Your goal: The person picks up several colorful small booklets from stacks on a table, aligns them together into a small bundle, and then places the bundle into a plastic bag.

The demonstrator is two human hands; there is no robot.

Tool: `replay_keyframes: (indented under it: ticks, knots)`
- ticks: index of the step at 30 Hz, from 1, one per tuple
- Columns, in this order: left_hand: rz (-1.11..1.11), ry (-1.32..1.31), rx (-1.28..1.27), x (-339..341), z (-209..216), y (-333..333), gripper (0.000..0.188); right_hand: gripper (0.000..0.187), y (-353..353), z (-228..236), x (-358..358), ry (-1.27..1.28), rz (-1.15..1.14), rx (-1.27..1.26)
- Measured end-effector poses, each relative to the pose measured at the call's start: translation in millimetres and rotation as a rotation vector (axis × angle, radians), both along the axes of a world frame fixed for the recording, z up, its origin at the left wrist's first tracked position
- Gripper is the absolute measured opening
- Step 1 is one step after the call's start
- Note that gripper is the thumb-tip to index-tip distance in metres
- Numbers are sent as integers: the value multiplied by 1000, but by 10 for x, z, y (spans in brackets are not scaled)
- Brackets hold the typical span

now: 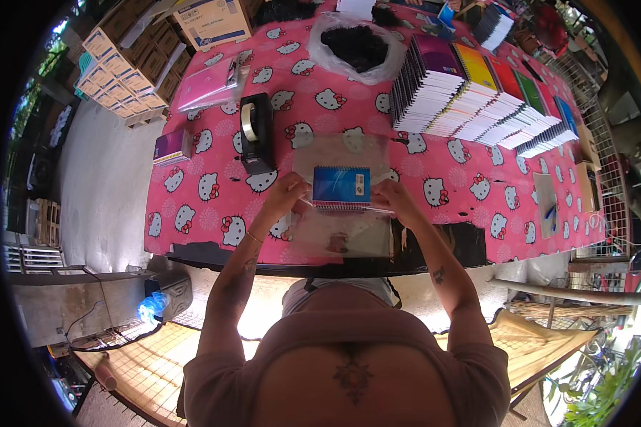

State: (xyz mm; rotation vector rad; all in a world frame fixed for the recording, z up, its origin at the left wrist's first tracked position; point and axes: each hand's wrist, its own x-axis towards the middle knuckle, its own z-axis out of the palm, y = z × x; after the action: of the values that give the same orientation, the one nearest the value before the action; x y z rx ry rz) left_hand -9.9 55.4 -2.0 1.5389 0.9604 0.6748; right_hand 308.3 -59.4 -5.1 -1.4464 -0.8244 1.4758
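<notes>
Two hands at work, and both were pinching: the left grip (290, 191) and the right grip (392, 193) each had fingers drawn together on an edge of a clear plastic sheet (363, 236). Right between them, there sat the blue spiral notebook (340, 186), lying flat! Beyond the left grip stood a black tape dispenser (266, 135); farther left of that grip lay a small purple notebook (171, 146). Beyond the right grip, tall notebook stacks (445, 99) crowded the pink-covered bench (413, 171).
</notes>
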Motion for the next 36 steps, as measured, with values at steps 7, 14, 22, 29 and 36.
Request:
replay_keyframes:
  ticks: [7,14,22,29,36]
  knots:
    - [43,-94,-292,-22,-6,-124,18,19,50,-27,-82,144,-46,-54]
    - [-7,-73,-230,-1,42,-144,17,25,9,-198,-57,178,-50,17]
    - [205,-110,-91,-68,-47,-157,15,29,-223,144,-406,-780,-336,295]
    - [61,-163,-89,-128,98,-7,21,63,-364,319,-1375,-1324,152,665]
    - [162,216,244,-504,313,39,29,68,-305,223,-1486,-1379,90,547]
